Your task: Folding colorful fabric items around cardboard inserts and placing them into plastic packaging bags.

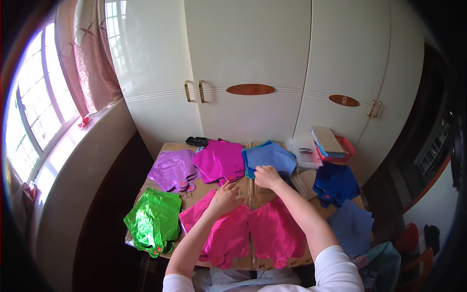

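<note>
My left hand (226, 198) is over the upper edge of a pink stack of flat, shiny foil pieces (228, 232). Its fingers are apart, with nothing seen in them. At the lower edge of a light blue stack (276, 158), my right hand (266, 176) has its fingers curled in; whatever they hold, if anything, is hidden. Under my right forearm lies a second pink stack (276, 231). A magenta stack (220, 160) is just beyond my left hand. These look like uninflated foil balloons, several with a small rounded tab and a red dot.
Cardboard (197, 195) covers the table. Lilac (174, 169) and green (154, 219) stacks lie left; navy (335, 182) and grey-blue (351, 228) ones right. At the back are a black object (196, 141), a clear container (304, 152) and a red basket (346, 150), before white cabinets (248, 44).
</note>
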A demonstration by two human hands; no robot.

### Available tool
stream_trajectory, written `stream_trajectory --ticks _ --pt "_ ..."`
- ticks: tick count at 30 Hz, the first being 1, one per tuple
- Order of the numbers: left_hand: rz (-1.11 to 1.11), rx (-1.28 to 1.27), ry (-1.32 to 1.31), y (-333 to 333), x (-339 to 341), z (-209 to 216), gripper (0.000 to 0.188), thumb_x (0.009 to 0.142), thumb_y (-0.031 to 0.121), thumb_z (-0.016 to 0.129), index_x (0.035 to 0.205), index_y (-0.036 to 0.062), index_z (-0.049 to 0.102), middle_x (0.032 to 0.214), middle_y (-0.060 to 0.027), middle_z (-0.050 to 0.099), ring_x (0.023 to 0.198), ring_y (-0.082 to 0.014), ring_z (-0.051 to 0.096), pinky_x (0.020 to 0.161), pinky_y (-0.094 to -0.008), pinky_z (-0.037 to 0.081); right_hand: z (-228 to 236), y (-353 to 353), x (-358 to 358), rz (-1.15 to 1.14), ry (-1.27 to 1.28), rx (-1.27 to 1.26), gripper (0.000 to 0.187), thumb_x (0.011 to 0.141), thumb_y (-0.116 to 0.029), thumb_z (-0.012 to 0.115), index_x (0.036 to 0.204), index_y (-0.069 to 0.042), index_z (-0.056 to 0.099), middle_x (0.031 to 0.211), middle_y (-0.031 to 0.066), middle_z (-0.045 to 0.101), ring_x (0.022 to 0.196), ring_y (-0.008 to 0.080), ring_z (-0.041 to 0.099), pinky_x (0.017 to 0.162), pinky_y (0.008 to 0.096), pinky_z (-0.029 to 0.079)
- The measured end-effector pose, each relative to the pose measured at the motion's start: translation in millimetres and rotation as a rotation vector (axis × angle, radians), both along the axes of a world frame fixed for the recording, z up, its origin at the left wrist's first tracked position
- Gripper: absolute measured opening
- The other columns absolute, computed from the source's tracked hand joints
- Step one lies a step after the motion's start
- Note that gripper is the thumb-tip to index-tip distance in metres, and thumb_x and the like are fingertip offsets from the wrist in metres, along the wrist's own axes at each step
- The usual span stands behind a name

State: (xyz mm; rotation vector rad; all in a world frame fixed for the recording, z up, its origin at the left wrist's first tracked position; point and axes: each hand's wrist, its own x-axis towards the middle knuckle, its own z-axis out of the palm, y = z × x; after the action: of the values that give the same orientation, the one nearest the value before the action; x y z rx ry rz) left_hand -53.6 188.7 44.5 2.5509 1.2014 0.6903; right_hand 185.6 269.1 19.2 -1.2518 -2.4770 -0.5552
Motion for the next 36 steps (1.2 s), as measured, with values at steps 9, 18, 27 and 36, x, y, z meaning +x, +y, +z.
stream_trajectory --ticks 9,18,27,36 --pt "0.001 0.024 0.136 43.0 22.9 -22.8 0.053 0.078 0.037 0.067 0.115 -0.0002 0.057 0.125 -0.0231 0.054 0.125 -0.04 0.043 0.106 -0.0454 0.035 -5.1 4.6 -3.5 -0.203 0.205 -0.229 0.017 0.075 -0.026 0.063 0.07 -0.01 0.066 0.088 0.0061 0.064 0.085 0.0246 0.063 0.07 0.0405 0.054" --pt "0.046 0.009 0.211 66.8 51.6 -31.3 0.062 0.077 0.034 0.064 0.124 -0.0026 0.046 0.129 -0.0213 0.051 0.129 -0.0386 0.041 0.105 -0.0473 0.035 -18.0 5.8 -1.7 -0.146 0.226 -0.072 0.013 0.075 -0.025 0.067 0.076 -0.013 0.069 0.076 0.0078 0.064 0.077 0.0274 0.064 0.069 0.0419 0.053" --pt "0.006 0.174 0.114 70.0 66.5 -36.2 0.059 0.081 0.029 0.057 0.129 -0.0017 0.044 0.139 -0.0222 0.043 0.131 -0.0334 0.041 0.106 -0.0461 0.034 -4.5 15.4 12.1 -0.266 0.785 -0.399 0.027 0.069 -0.033 0.078 0.074 -0.007 0.071 0.067 0.01 0.067 0.063 0.0246 0.064 0.06 0.0356 0.049" --pt "-0.045 0.053 0.343 65.8 84.9 -30.7 0.065 0.085 0.055 0.054 0.135 0.0137 0.047 0.141 -0.0224 0.04 0.132 -0.0344 0.039 0.108 -0.0462 0.031 8.4 42.6 68.8 -0.426 1.437 -0.322 0.025 0.078 -0.023 0.072 0.08 0.0 0.062 0.074 0.0065 0.064 0.066 0.0141 0.056 0.059 0.034 0.043"
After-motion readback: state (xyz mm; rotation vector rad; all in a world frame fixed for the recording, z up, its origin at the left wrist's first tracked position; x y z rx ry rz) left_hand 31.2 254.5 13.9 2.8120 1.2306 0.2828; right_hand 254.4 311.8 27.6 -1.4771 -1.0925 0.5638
